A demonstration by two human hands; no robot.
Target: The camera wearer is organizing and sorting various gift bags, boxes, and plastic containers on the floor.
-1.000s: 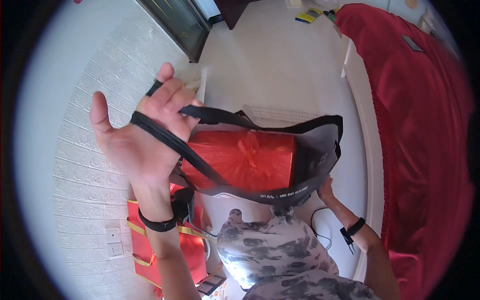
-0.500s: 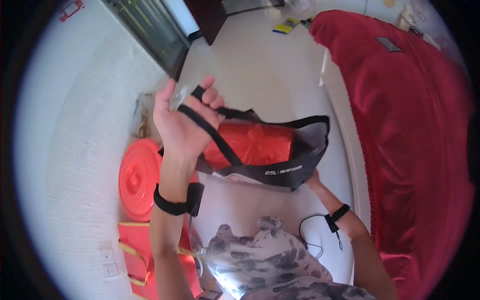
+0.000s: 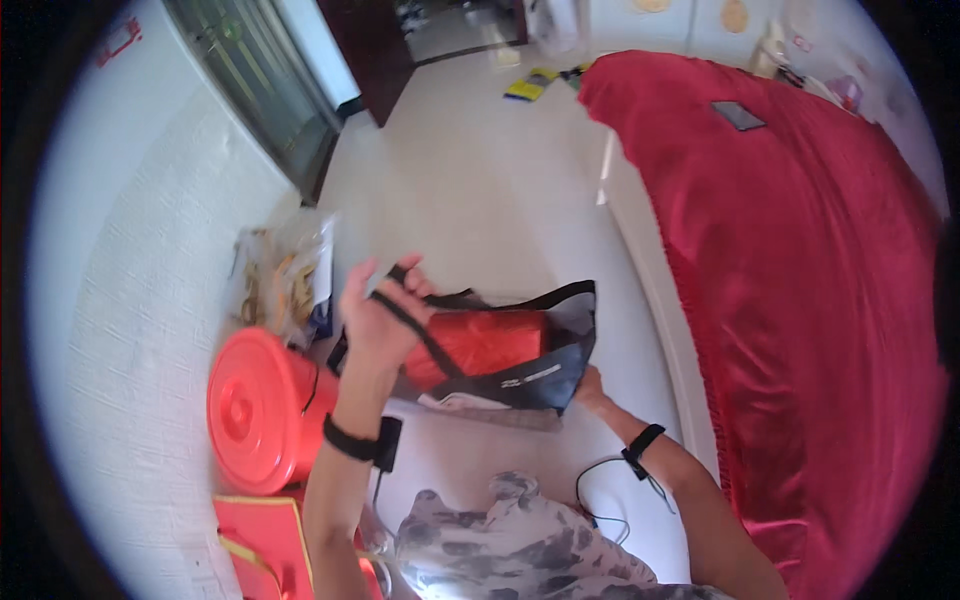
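Note:
A dark tote bag (image 3: 560, 370) with black straps is held in front of me, its mouth open toward me. Inside lies a package in red plastic (image 3: 480, 340). My left hand (image 3: 378, 325) is up at the bag's left side, palm facing me. One black strap crosses the palm and the strap loops by the curled fingers; the thumb stands apart. At the bag's lower right corner my right hand (image 3: 592, 388) grips the fabric, its fingertips hidden behind the bag. Black bands circle both wrists.
Along the left wall stand a red lidded bucket (image 3: 255, 410), a red box with yellow trim (image 3: 265, 540) and clear plastic bags (image 3: 290, 280). A bed with a red cover (image 3: 770, 300) runs along the right, a phone (image 3: 738, 116) on it. A yellow packet (image 3: 530, 85) lies on the far floor.
The view has shifted, showing more of the far floor and the plastic bags. Both hands and the tote bag sit lower and further left in view, the strap still across my left palm.

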